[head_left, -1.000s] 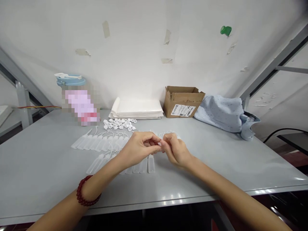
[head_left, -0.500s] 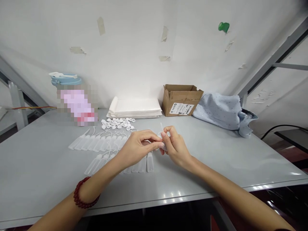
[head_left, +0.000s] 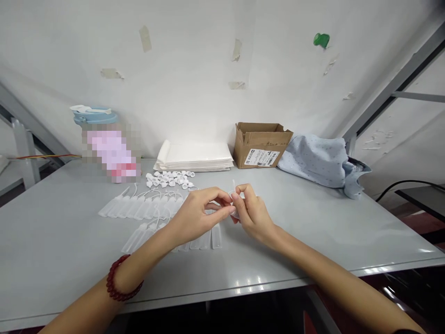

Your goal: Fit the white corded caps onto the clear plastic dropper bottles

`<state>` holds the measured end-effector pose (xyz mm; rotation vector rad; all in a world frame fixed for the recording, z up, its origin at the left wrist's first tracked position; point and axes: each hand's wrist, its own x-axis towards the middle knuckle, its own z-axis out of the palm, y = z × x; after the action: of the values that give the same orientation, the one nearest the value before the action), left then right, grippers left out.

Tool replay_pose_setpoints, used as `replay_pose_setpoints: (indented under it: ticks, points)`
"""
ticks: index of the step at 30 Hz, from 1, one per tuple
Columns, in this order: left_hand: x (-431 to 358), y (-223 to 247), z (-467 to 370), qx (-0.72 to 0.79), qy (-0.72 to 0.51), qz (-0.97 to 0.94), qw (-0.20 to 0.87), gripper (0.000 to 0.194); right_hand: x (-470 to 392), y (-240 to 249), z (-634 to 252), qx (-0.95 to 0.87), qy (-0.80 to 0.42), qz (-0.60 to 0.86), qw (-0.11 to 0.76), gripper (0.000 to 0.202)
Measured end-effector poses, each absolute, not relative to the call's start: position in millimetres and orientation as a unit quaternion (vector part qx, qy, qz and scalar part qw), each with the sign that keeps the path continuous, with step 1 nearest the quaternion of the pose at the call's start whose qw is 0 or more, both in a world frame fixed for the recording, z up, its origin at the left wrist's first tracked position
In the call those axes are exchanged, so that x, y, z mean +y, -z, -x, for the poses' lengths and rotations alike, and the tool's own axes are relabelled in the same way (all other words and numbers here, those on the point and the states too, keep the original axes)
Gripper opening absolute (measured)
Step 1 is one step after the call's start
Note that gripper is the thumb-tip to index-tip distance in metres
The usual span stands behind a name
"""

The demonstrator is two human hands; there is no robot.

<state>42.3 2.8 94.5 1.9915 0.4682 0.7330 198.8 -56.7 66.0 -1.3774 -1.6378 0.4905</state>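
My left hand (head_left: 203, 211) and my right hand (head_left: 256, 215) meet above the table. Between them is a small translucent squeeze bottle (head_left: 235, 214), mostly hidden by the fingers. A thin pale tip (head_left: 234, 183) sticks up beside my right thumb and bent index finger. My left thumb and fingertips pinch the bottle from the other side. Left of my hands lies a row of similar squeeze bottles (head_left: 141, 208) with thin curved tubes. A nearer row of squeeze bottles (head_left: 216, 237) runs partly beneath my left forearm. Behind them is a cluster of small white caps (head_left: 169, 178).
A stack of white sheets (head_left: 196, 160) and an open cardboard box (head_left: 262, 144) stand against the wall. Bluish spotted cloth (head_left: 311, 160) lies right of the box. At the left back is a blue-lidded container (head_left: 95, 116), its body blurred. The grey table's front edge (head_left: 243, 292) is near me.
Both hands stay together on the squeeze bottle, with only slight finger shifts. The pale tip sits a little lower. The rows, caps and box have not moved on the table.
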Motion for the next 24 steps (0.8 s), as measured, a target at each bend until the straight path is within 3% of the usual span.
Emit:
replay_pose_setpoints:
  ticks: [3, 6, 15, 24]
  points:
    - [2.3, -95.9, -43.1, 0.238, -0.228, -0.841, 0.429, 0.025, -57.0, -63.1, -201.8, -0.703, -0.097, 0.560, 0.429, 0.010]
    - [1.0, -96.9, -43.0, 0.246, -0.178, -0.856, 0.418, 0.035, -57.3, -64.1, -203.4, -0.702, -0.097, 0.562, 0.426, 0.011]
    - [4.5, -90.7, -35.0, 0.132, -0.199, -0.937, 0.256, 0.016, -54.4, -74.9, -204.8, -0.678, -0.246, 0.561, 0.407, 0.019]
    - [2.2, -95.4, -41.5, 0.200, -0.156, -0.897, 0.361, 0.036, -58.2, -69.6, -203.9, -0.723, -0.107, 0.555, 0.398, 0.012]
